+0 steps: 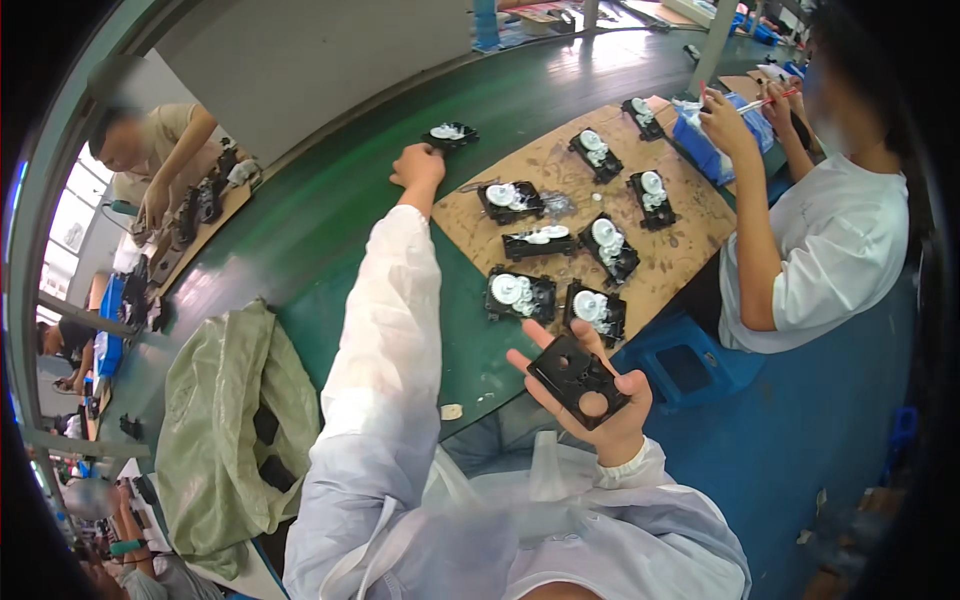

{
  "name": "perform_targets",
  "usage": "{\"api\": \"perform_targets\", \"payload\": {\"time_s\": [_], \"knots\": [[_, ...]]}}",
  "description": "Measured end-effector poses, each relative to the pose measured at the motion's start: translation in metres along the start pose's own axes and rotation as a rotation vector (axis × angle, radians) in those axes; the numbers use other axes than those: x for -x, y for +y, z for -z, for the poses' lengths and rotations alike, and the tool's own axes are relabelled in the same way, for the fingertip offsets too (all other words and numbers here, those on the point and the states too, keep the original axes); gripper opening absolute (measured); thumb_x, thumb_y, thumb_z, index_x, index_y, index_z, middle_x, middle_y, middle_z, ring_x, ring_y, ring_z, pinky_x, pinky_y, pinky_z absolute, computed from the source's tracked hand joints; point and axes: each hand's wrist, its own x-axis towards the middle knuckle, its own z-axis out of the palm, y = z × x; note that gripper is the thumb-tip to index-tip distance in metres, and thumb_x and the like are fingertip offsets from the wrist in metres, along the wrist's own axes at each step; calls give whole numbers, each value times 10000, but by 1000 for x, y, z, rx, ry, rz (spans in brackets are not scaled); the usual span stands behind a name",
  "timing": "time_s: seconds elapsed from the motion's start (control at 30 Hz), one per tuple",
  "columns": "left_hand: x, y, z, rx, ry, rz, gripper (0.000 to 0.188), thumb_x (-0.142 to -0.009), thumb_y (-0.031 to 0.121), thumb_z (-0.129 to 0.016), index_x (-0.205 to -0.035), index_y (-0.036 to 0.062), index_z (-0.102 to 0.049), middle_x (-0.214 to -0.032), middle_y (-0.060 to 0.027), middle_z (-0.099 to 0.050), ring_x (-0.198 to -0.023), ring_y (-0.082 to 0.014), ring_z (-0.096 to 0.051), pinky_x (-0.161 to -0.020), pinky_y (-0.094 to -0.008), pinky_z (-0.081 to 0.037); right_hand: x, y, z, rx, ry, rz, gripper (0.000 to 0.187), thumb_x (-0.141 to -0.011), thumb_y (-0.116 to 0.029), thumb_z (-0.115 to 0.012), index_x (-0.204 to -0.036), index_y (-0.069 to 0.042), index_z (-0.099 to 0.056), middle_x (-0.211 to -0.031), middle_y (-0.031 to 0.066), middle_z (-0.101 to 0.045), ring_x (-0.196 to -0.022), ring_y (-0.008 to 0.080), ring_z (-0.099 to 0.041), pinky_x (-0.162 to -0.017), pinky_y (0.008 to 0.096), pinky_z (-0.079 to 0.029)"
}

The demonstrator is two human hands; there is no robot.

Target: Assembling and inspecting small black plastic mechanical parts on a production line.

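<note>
Eight black units (521,293) with white gears lie on a brown board (705,205), which is at the right part of the green desk (300,230). A ninth unit (452,134), of similar kind, is on the bare green surface, beyond the far left corner of the board. The left grip (417,168) is stretched far over the desk, and its bent fingers touch the near left side of this ninth unit; I cannot tell whether it is clenched on it or released. The right grip (622,432) is near the body and grasps a black plate (560,378), held tilted, with the thumb at its right edge and the other fingers behind it. Skin is visible through the plate's round openings. On the near left, a green sack (225,420) is beside the desk. On the right, a co-worker in a white shirt (820,250) sits close to a blue stool (690,360). Another co-worker (180,145) bends over dark parts (195,205) at the far left.
</note>
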Motion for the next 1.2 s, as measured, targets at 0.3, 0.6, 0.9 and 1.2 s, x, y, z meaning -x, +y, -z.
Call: {"api": "perform_targets", "payload": {"time_s": [0.3,0.6,0.9,1.2], "knots": [[45,-29,113,322,520,-580,208,-897,258,-652,-896,60,-713,-837,-93,-687,-802,-273,-625,-748,-378,-444,-18,3,-19,-206,91,-86,842,-764,-215,-585,-1498,-19,-222,-1515,374,-231,-1424,588,-166,-1135,578,-369],[264,-20,212,1451,794,-307,145,-950,137,-590,-881,11,-608,-754,-44,-632,-660,-108,-524,-609,-234,-427,-114,49,-42,693,-242,641,825,-758,-186,-546,-1533,-66,-289,-1541,227,-331,-1358,403,-429,-1044,396,-450],[340,-28,212,1182,376,-114,127,-956,99,-548,-884,2,-589,-764,-47,-626,-653,-92,-506,-610,-220,-426,-93,89,-38,856,-176,423,773,-810,-204,-477,-1529,0,-279,-1532,187,-375,-1329,308,-445,-1036,352,-410],[338,-26,204,1155,396,-84,128,-956,94,-541,-885,0,-589,-771,-47,-625,-655,-88,-495,-609,-215,-412,-92,90,-26,952,-201,381,776,-825,-233,-459,-1535,17,-269,-1525,188,-397,-1307,266,-464,-989,298,-402]]}}
